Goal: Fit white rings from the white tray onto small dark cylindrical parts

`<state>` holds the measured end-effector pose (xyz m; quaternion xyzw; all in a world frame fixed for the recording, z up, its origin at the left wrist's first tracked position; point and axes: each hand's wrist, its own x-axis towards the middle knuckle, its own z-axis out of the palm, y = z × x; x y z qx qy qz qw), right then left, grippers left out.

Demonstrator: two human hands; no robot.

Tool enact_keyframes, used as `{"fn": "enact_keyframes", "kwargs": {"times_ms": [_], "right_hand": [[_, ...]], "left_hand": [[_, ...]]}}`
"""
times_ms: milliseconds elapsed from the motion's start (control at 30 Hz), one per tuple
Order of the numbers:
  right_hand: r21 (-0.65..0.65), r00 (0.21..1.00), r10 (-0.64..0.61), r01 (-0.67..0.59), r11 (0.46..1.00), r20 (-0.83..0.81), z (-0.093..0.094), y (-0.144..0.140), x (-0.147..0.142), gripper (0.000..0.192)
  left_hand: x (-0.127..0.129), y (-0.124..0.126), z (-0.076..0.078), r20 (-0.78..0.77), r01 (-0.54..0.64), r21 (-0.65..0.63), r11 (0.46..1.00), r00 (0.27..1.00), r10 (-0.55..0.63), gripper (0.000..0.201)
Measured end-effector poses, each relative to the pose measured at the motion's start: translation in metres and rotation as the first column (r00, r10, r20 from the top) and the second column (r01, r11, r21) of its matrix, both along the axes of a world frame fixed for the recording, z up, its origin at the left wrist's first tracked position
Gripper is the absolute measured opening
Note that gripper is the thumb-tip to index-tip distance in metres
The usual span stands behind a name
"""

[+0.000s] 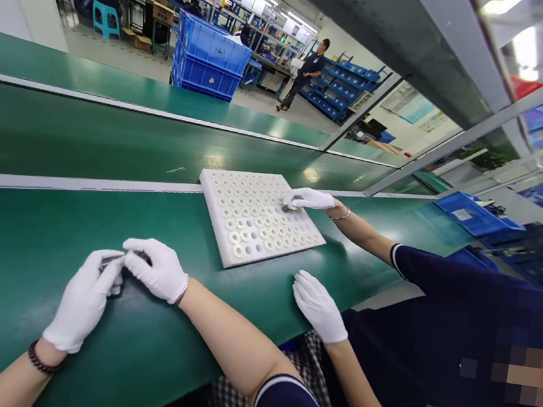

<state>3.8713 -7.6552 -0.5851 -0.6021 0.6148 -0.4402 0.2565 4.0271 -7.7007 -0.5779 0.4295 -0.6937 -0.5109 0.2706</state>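
Note:
Low over the green bench, my two white-gloved hands come together at the fingertips. My left hand [82, 301] is closed around a small dark metal part [110, 262], mostly covered by the fingers. In a pinch, my right hand [157, 271] has a dark piece [145, 257] showing between thumb and fingers. Whether both dark bits belong to one part, I cannot tell. To the right lies a white foam tray [213, 222] with rows of round holes, many holding pale rings [238, 251]. A co-worker's gloved hand [308, 199] holds a small grey part above it.
The co-worker's other gloved hand [320, 308] rests by the front edge of the green bench [20, 229]. A pale rail [77, 183] runs behind. Blue bins [476, 215] stand at the far right. A metal post [362, 112] rises beyond the tray under an overhead shelf.

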Motion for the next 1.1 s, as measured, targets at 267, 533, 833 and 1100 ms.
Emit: {"fn": "enact_keyframes", "kwargs": {"times_ms": [267,533,833,1100], "right_hand": [[0.109,0.997,0.069,-0.066,0.992,-0.022,-0.005,0.000,0.002,0.046],[0.178,0.793,-0.003,-0.133,0.975,0.609,-0.010,-0.005,-0.002,0.043],[0.191,0.680,-0.093,-0.070,0.979,0.728,-0.002,-0.005,0.000,0.043],[0.069,0.744,-0.329,0.358,0.931,0.581,0.027,0.042,-0.037,0.040]], "left_hand": [[0.002,-0.007,0.001,-0.123,-0.018,0.109,0.994,0.992,0.031,0.039],[-0.004,-0.013,-0.009,-0.332,0.015,0.143,0.990,0.943,0.034,0.046],[0.001,-0.011,-0.003,-0.353,0.009,0.092,0.996,0.935,0.024,0.048],[0.003,-0.014,-0.003,-0.286,-0.007,0.143,0.990,0.957,0.048,0.052]]}}
